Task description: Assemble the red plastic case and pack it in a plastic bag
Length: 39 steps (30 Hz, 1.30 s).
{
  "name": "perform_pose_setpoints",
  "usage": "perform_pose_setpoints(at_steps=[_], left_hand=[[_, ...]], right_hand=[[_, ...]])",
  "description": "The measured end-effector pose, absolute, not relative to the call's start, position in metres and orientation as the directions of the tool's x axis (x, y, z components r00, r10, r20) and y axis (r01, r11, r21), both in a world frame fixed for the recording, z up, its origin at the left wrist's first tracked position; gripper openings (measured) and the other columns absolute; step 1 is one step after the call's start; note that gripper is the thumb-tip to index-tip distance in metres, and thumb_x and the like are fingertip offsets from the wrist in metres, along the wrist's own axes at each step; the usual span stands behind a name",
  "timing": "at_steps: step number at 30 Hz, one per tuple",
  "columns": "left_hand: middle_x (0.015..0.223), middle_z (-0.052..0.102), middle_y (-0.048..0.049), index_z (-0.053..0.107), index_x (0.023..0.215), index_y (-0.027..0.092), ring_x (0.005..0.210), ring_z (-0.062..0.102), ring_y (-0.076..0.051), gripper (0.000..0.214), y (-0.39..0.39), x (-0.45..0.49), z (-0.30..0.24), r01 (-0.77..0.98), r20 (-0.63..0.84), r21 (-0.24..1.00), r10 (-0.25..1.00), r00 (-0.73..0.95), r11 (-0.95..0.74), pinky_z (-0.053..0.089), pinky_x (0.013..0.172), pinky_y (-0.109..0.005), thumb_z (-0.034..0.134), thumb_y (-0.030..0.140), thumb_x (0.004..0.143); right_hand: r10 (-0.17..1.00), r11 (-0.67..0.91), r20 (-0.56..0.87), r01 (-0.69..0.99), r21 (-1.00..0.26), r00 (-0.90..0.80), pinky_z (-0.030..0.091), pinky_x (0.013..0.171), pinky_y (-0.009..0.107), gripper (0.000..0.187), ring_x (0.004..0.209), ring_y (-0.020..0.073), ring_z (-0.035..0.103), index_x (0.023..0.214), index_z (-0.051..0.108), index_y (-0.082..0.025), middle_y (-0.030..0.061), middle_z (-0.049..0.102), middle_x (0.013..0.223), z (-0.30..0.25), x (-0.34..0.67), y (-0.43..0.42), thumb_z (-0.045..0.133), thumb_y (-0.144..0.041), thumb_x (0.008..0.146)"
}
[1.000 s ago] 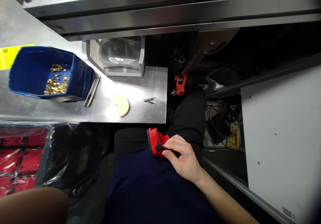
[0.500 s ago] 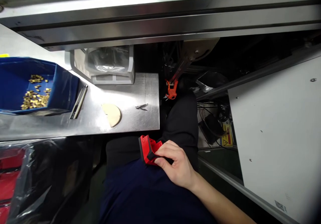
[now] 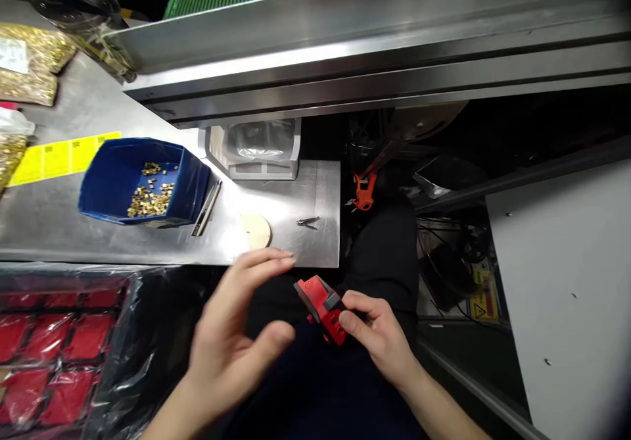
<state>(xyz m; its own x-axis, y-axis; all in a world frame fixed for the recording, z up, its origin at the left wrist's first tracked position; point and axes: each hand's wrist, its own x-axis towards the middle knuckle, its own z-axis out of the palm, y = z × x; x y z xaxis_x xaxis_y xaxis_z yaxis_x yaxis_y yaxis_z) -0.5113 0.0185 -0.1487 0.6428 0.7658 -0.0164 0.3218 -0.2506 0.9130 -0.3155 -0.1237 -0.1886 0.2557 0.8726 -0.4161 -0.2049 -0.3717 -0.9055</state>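
My right hand (image 3: 377,335) grips a small red and black plastic part (image 3: 323,306) over my lap, just below the front edge of a steel worktop (image 3: 276,193). My left hand (image 3: 236,335) hovers open just left of the part, fingers spread and thumb out, touching nothing. On the worktop lie a blue bin (image 3: 142,180) of small brass pieces, a round tan disc (image 3: 256,231) and small metal tweezers (image 3: 308,221).
A plastic-lined tray of red parts (image 3: 54,354) sits at lower left. A grey holder with a clear bag (image 3: 256,147) stands behind the worktop, under a steel conveyor frame (image 3: 374,45). An orange-handled tool (image 3: 365,190) hangs right of the worktop. A white panel (image 3: 566,275) stands at right.
My left hand has come into view and opened beside the red part. My right hand has lifted and turned the part slightly. The camera view has shifted up and to the left.
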Motion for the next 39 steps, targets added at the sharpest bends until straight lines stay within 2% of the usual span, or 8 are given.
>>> perform_pose_setpoints(at_steps=[4, 10, 16, 18, 21, 26, 33, 39], left_hand=[[0.163, 0.037, -0.0116, 0.027, 0.159, 0.036, 0.15, 0.035, -0.038, 0.104, -0.001, -0.513, -0.191, 0.357, -0.202, 0.918, 0.572, 0.795, -0.172, 0.034, 0.125, -0.056, 0.083, 0.058, 0.075], [0.167, 0.031, -0.0117, 0.017, 0.16, 0.039, 0.155, 0.026, -0.037, 0.103, -0.028, -0.516, -0.211, 0.381, -0.191, 0.9, 0.598, 0.779, -0.209, 0.026, 0.125, -0.065, 0.083, 0.045, 0.082], [0.162, 0.039, -0.0136, 0.043, 0.145, 0.037, 0.147, 0.041, -0.041, 0.084, -0.013, -0.527, -0.208, 0.226, -0.161, 0.974, 0.602, 0.782, -0.033, 0.041, 0.118, -0.06, 0.076, 0.069, 0.075], [0.161, 0.041, -0.015, 0.038, 0.15, 0.037, 0.145, 0.043, -0.041, 0.097, -0.009, -0.529, -0.206, 0.241, -0.131, 0.964, 0.585, 0.8, -0.114, 0.041, 0.118, -0.06, 0.083, 0.066, 0.069], [0.162, 0.038, -0.016, 0.028, 0.159, 0.035, 0.151, 0.031, -0.045, 0.115, -0.009, -0.531, -0.203, 0.276, -0.024, 0.908, 0.619, 0.785, -0.315, 0.023, 0.124, -0.067, 0.088, 0.063, 0.065], [0.174, 0.011, -0.005, 0.04, 0.156, 0.036, 0.158, 0.004, -0.042, 0.067, -0.011, -0.535, -0.195, 0.279, -0.193, 0.96, 0.693, 0.695, -0.012, 0.012, 0.126, -0.068, 0.054, 0.062, 0.096], [0.155, 0.054, -0.0038, 0.073, 0.127, 0.034, 0.152, 0.032, -0.035, 0.036, -0.016, -0.517, -0.199, 0.134, -0.27, 0.962, 0.774, 0.573, 0.237, 0.018, 0.127, -0.06, 0.047, 0.042, 0.104], [0.152, 0.057, -0.0061, 0.08, 0.113, 0.027, 0.152, 0.034, -0.034, 0.067, -0.015, -0.502, -0.196, -0.005, -0.409, 0.882, 0.772, 0.486, 0.471, 0.016, 0.129, -0.059, 0.017, 0.049, 0.108]], right_hand=[[0.806, -0.411, -0.565, -0.519, -0.749, 0.176, 0.046, 0.071, 0.028, 0.027, 0.07, 0.0153, 0.058, 0.086, 0.078, -0.016, 0.0038, 0.069, 0.076, -0.186, -0.32, -0.115, 0.071, -0.041, 0.094], [0.762, -0.434, -0.635, -0.627, -0.647, 0.128, 0.047, 0.075, 0.026, 0.024, 0.074, 0.014, 0.061, 0.096, 0.081, -0.017, 0.0043, 0.073, 0.081, -0.189, -0.327, -0.11, 0.076, -0.039, 0.09], [0.824, -0.541, -0.566, -0.328, -0.775, -0.021, 0.042, 0.07, 0.024, 0.029, 0.071, 0.013, 0.056, 0.079, 0.08, -0.016, 0.0018, 0.066, 0.073, -0.188, -0.311, -0.097, 0.077, -0.043, 0.088], [0.835, -0.545, -0.542, -0.293, -0.786, -0.1, 0.042, 0.07, 0.026, 0.03, 0.072, 0.0142, 0.057, 0.084, 0.082, -0.016, 0.0029, 0.068, 0.075, -0.184, -0.308, -0.089, 0.076, -0.045, 0.089], [0.845, -0.527, -0.528, -0.308, -0.792, -0.088, 0.043, 0.07, 0.027, 0.031, 0.072, 0.015, 0.057, 0.093, 0.083, -0.018, 0.0032, 0.069, 0.077, -0.177, -0.315, -0.081, 0.07, -0.046, 0.093], [0.901, -0.421, -0.432, -0.143, -0.896, 0.051, 0.042, 0.071, 0.025, 0.024, 0.076, 0.0145, 0.055, 0.088, 0.082, -0.021, 0.0017, 0.065, 0.079, -0.17, -0.337, -0.083, 0.07, -0.041, 0.094], [0.903, -0.406, -0.413, -0.078, -0.91, 0.116, 0.043, 0.07, 0.024, 0.022, 0.075, 0.0138, 0.057, 0.087, 0.081, -0.024, 0.0012, 0.067, 0.081, -0.17, -0.354, -0.096, 0.067, -0.036, 0.097], [0.894, -0.411, -0.416, -0.063, -0.909, 0.166, 0.046, 0.072, 0.024, 0.02, 0.077, 0.0143, 0.06, 0.089, 0.081, -0.024, 0.0015, 0.069, 0.082, -0.17, -0.355, -0.099, 0.067, -0.036, 0.097]])
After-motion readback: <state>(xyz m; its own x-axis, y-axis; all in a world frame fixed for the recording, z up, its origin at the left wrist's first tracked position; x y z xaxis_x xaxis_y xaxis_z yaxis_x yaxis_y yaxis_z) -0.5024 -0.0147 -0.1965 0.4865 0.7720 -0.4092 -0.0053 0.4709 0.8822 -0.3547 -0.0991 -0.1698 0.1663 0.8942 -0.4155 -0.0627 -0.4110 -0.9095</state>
